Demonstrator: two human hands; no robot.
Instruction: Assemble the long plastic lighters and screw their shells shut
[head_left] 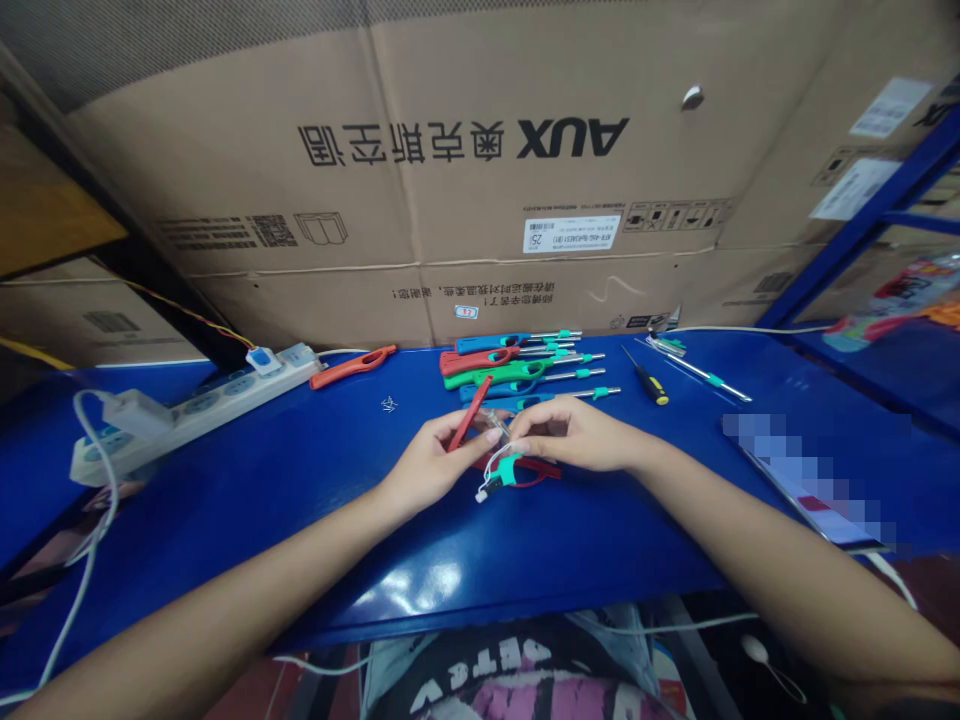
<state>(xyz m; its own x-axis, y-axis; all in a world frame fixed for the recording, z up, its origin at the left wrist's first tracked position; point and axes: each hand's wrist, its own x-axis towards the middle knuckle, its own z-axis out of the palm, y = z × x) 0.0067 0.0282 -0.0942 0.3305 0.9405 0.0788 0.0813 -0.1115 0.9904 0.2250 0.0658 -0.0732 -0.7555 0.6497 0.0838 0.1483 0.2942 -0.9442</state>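
Note:
Both hands meet over the middle of the blue table. My left hand [435,460] is closed around a slim red lighter shell piece [471,412] that sticks up between thumb and fingers. Close to its fingertips is a small clear part [498,424] of a lighter. My right hand [574,432] pinches at the lighter's inner parts, where thin white wires [491,462] hang down; its fingers partly hide the grip. Just below are a teal trigger piece [508,469] with a black part and another red lighter shell [541,470].
Behind my hands lie several stick lighters [495,375] in blue, red and green. A red shell [352,367], small screws [389,404] and a power strip [202,405] are leftward. Rightward are a screwdriver [648,380], a metal lighter tube [705,374] and a screen device [814,490].

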